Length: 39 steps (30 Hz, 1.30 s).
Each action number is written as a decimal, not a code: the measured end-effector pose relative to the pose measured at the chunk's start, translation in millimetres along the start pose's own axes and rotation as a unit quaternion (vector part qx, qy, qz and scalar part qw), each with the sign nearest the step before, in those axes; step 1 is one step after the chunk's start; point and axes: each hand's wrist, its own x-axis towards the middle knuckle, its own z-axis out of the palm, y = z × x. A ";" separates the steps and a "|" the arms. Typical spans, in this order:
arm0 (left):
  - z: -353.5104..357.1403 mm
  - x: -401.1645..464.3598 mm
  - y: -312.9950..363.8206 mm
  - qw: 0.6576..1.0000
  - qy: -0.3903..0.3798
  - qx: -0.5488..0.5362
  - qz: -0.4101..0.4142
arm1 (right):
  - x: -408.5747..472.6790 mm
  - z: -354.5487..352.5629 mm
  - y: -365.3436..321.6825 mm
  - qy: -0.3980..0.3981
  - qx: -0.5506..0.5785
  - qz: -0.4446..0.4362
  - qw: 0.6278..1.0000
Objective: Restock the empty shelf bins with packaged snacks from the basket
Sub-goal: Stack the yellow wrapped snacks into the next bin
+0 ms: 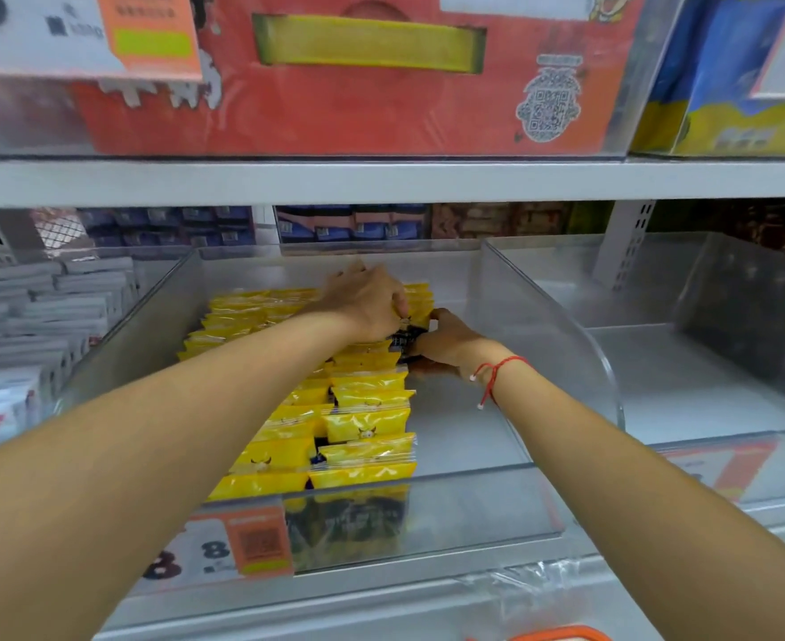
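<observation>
Where the yellow packets [363, 423] lie in two overlapping rows along the clear bin's [543, 326] left half, their tops glossy, some bear a small horned mark. Left hand [367, 300] and right hand [446, 340] both pinch a dark-faced packet [404, 337] at the rows' far end. Bin's right half bare; red cord [497, 370] on right wrist.

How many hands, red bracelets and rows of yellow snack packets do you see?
Hands: 2, left hand and right hand
Red bracelet: 1
Rows of yellow snack packets: 2, left row and right row
Total: 5
</observation>
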 end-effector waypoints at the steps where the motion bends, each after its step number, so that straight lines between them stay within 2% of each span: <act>1: -1.4 -0.1 0.3 1.000 -0.020 0.006 -0.006 | -3.4 -0.5 -1.5 -0.002 0.016 0.008 1.000; 5: -12.9 -7.4 6.5 0.993 -0.111 0.037 -0.023 | -30.1 -1.6 -8.5 0.022 -0.059 0.012 0.998; 7: -21.4 -19.8 12.6 0.991 -0.118 0.049 -0.027 | -52.9 -3.6 -12.5 0.019 -0.120 -0.001 0.993; 11: -43.4 -62.7 25.0 0.997 -0.049 -0.035 -0.057 | -108.5 -12.6 -19.5 0.022 -0.189 -0.066 0.979; 18: -60.8 -185.0 41.1 0.981 0.128 -0.138 -0.054 | -211.2 -8.5 -0.3 0.193 -0.198 -0.224 0.935; 23: -38.5 -272.6 33.2 0.972 0.169 -0.158 -0.049 | -266.3 22.1 33.1 0.154 -0.180 -0.216 0.947; 25: -18.7 -305.2 24.5 0.972 0.153 -0.161 -0.073 | -278.7 38.8 54.2 0.114 -0.188 -0.189 0.957; 28: 15.3 -340.0 10.3 0.970 0.090 -0.168 -0.153 | -290.7 67.4 94.6 0.024 -0.198 -0.130 0.971; 32: 71.0 -371.7 -12.1 0.939 -0.017 -0.242 -0.246 | -297.6 108.3 155.2 -0.040 -0.206 -0.067 0.975; 36: 136.2 -407.1 -44.4 0.899 -0.113 -0.254 -0.337 | -300.3 142.3 213.9 -0.101 -0.250 -0.019 0.963; 39: 168.8 -426.9 -61.3 0.888 -0.150 -0.232 -0.368 | -286.2 156.1 237.8 -0.147 -0.336 -0.005 0.930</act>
